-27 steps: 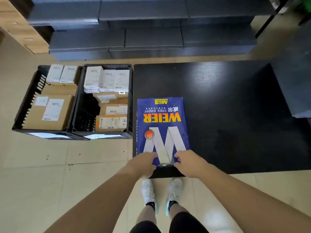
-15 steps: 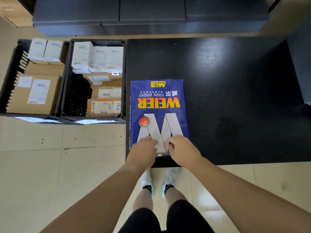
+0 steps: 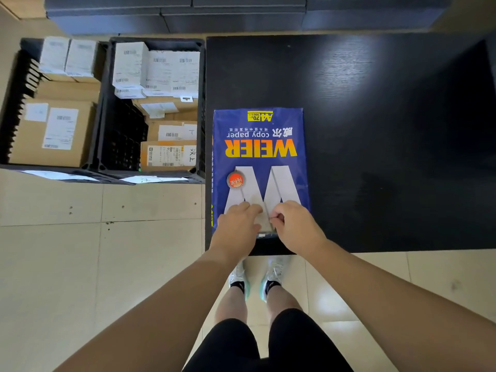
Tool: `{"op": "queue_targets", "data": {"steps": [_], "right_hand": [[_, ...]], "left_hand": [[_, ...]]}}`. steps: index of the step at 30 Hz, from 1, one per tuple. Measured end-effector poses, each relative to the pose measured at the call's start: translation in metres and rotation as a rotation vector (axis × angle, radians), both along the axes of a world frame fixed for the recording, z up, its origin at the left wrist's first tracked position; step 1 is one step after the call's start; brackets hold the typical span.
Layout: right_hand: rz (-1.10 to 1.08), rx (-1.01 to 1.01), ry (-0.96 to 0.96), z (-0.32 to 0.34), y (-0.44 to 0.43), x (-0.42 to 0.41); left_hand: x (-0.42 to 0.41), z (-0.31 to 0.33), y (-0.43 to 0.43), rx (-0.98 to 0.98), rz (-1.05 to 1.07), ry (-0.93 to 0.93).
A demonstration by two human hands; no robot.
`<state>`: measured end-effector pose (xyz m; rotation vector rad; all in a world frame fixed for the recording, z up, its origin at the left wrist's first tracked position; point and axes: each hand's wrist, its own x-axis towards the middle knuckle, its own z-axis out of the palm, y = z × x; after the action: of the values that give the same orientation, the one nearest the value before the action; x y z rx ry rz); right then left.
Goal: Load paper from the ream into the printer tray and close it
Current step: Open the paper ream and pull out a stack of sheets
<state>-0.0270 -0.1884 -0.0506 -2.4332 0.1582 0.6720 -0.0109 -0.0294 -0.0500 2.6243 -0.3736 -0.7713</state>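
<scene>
One blue ream (image 3: 259,157) on black table (image 3: 375,130), two hands, left (image 3: 237,228) and right (image 3: 296,229), pinching its wrapper, two crates (image 3: 200,103) beside

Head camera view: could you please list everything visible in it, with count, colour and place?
Wrapped ream of copy paper: one, blue with orange and white lettering, flat on the table near its left front corner.
Black wood-grain table: one, black, right half of view.
Black plastic crates: two, black, side by side on the floor left of the table.
Cardboard parcels with labels: several, brown, inside both crates.
Small white boxes: several, white, stacked at the far end of the crates.
Dark grey stacked slabs: several, along the top edge.
Tiled floor: beige.
Left hand: on the ream's near end.
Right hand: fingers pinching at the wrapper's near end.
Shoes: two, pale, below the table edge.
</scene>
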Motion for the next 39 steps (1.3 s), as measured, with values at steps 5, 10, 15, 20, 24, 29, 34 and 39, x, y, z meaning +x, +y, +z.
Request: {"op": "queue_targets", "data": {"steps": [5, 10, 15, 20, 24, 29, 34, 39], "right_hand": [[0.047, 0.019, 0.037, -0.002, -0.003, 0.001], [-0.023, 0.106, 0.027, -0.004, -0.006, -0.008], [-0.054, 0.114, 0.026, -0.008, -0.008, -0.009], [-0.017, 0.077, 0.016, -0.008, -0.004, -0.011], [-0.039, 0.087, 0.038, -0.005, -0.004, -0.017], [-0.1, 0.174, 0.064, -0.005, -0.008, -0.023], [-0.211, 0.211, 0.058, -0.006, -0.007, -0.025], [-0.235, 0.199, 0.073, -0.005, -0.008, -0.026]], "left_hand": [[0.003, -0.002, -0.006, -0.038, 0.049, 0.0], [0.002, -0.005, -0.008, -0.022, 0.067, -0.014], [-0.002, -0.006, -0.006, -0.033, 0.063, 0.025], [-0.008, -0.003, -0.004, -0.092, 0.053, 0.076], [-0.016, -0.001, -0.003, -0.168, 0.103, 0.096], [-0.015, 0.0, -0.005, -0.197, 0.194, 0.143], [-0.017, -0.002, 0.0, -0.217, 0.229, 0.164], [-0.019, 0.004, 0.0, -0.256, 0.304, 0.179]]}}
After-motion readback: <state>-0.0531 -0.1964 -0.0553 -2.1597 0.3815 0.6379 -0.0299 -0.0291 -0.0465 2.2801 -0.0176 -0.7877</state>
